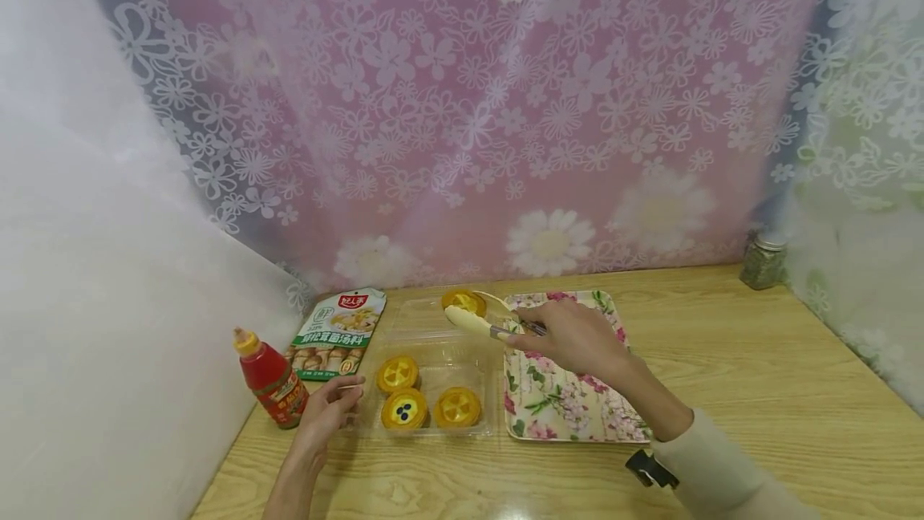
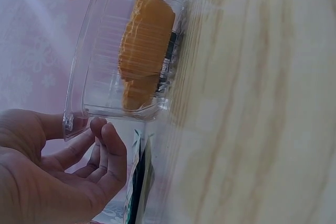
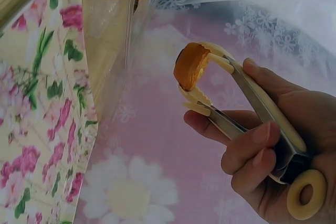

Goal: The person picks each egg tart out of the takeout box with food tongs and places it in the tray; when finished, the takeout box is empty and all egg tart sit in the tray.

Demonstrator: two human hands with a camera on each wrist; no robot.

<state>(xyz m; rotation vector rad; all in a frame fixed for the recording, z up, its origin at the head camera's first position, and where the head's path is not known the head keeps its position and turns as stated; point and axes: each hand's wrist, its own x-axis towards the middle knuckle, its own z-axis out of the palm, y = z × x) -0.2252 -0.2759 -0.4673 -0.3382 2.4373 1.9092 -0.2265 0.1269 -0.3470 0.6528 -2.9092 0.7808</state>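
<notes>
My left hand (image 1: 326, 414) (image 2: 63, 169) pinches the left rim of a clear plastic container (image 1: 449, 363) (image 2: 100, 61) between thumb and fingertips. In its lower half sit three egg tarts: one with a yellow wedge pattern (image 1: 397, 374), one with dark berries (image 1: 404, 409) and one at the right (image 1: 458, 408). My right hand (image 1: 573, 334) (image 3: 262, 145) grips cream-tipped metal tongs (image 1: 472, 322) (image 3: 257, 95). Between the tong tips another egg tart (image 1: 465, 299) (image 3: 190, 66) is held up, tilted; in the head view it overlaps the container's lid half.
A floral tray (image 1: 570, 408) (image 3: 37, 103) lies right of the container. Behind my left hand are a red sauce bottle (image 1: 273, 379) with a yellow cap and a green-white food pouch (image 1: 338, 331). A glass jar (image 1: 763, 262) stands at the far right, near the curtain.
</notes>
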